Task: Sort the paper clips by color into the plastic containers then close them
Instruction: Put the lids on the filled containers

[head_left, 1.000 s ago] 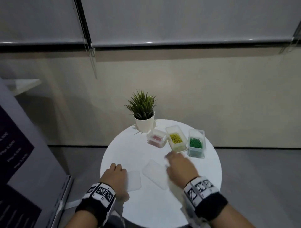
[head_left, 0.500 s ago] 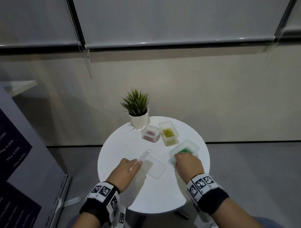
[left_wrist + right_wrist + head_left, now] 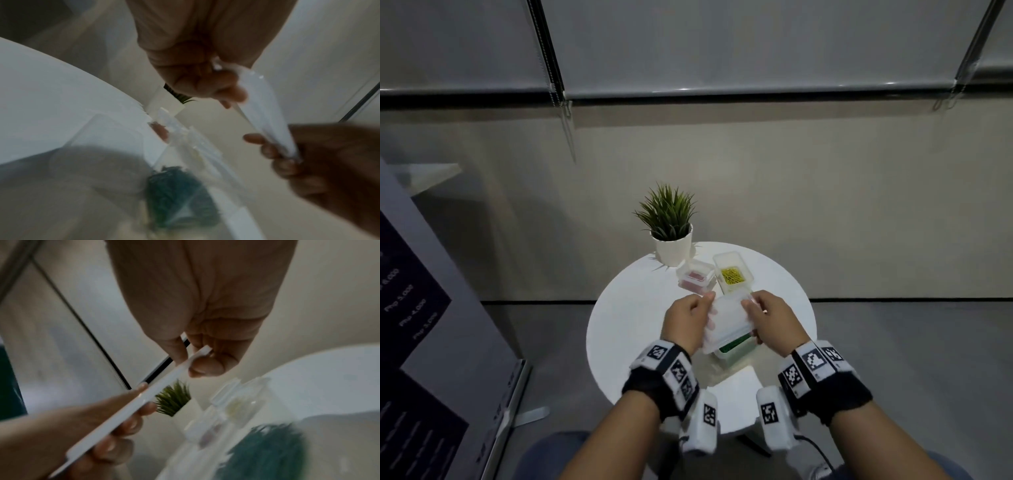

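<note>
Both hands hold one clear plastic lid (image 3: 729, 318) tilted just above the container of green paper clips (image 3: 736, 349), near the middle of the round white table (image 3: 626, 329). My left hand (image 3: 707, 308) pinches the lid's left edge, thumb on top and fingers underneath (image 3: 230, 91). My right hand (image 3: 750, 305) pinches the right edge (image 3: 203, 365). The lid (image 3: 144, 402) shows edge-on in the right wrist view, above the blurred green clips (image 3: 267, 451). Behind stand the container of yellow clips (image 3: 732, 274), without a lid, and the container of red clips (image 3: 695, 277).
A small potted plant (image 3: 671, 226) stands at the table's far edge, just behind the red container. A dark printed panel (image 3: 421, 342) rises on the left beside the table. The table's left half carries nothing.
The right hand pulled the green container from the back row toward me. The left hand lifted a lid off the table, and now both hands hold it over that container.
</note>
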A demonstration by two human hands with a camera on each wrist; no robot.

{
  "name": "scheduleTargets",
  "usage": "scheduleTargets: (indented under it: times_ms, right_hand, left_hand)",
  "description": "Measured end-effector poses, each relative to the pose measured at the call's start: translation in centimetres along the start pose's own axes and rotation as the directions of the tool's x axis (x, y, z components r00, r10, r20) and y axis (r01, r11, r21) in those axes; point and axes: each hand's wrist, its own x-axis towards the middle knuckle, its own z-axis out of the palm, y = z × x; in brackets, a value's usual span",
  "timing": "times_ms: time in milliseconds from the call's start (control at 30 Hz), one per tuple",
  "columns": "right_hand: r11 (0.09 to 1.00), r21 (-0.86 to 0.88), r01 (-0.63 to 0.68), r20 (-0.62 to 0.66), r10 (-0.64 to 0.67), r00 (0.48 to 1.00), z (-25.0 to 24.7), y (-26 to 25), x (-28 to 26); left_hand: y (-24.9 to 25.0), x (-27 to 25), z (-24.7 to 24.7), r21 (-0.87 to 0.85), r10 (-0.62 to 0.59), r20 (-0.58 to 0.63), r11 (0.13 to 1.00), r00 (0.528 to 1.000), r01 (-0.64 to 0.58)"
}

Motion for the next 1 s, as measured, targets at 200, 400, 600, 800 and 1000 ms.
scheduleTargets:
  times_ms: [200,400,600,800,1000]
  right_hand:
    - [0.919,-0.378,-0.109,-0.058,0.094,0.994,0.1,2.5,1.5]
    - [0.907,-0.396,-0.147,-0.073,0.128,0.989,1.5,3.9,1.4]
    - [0.889,-0.438,-0.135,-0.108,0.097,0.989,2.1,3.9,1.0]
    - [0.851,-0.522,-0.052,-0.158,-0.037,0.987,2.6,4.5,0.0]
    - [0.829,-0.554,-0.077,-0.176,-0.026,0.984,2.5,4.1,0.2]
  left_hand:
    - [-2.5,0.5,2.4,0.279,-0.105,-0.048,0.954,0.993,0.114]
    - [-4.4,-1.0,3.3,-0.011,-0.375,0.065,0.926,0.925,0.377]
    - [-4.8,-0.3,3.8,0.031,-0.265,0.040,0.964,0.963,0.264]
    - [-4.9,-0.8,4.2,0.301,-0.216,0.098,0.937,0.972,0.178]
    - [-4.9,-0.9,3.9,0.300,-0.173,0.119,0.945,0.978,0.131]
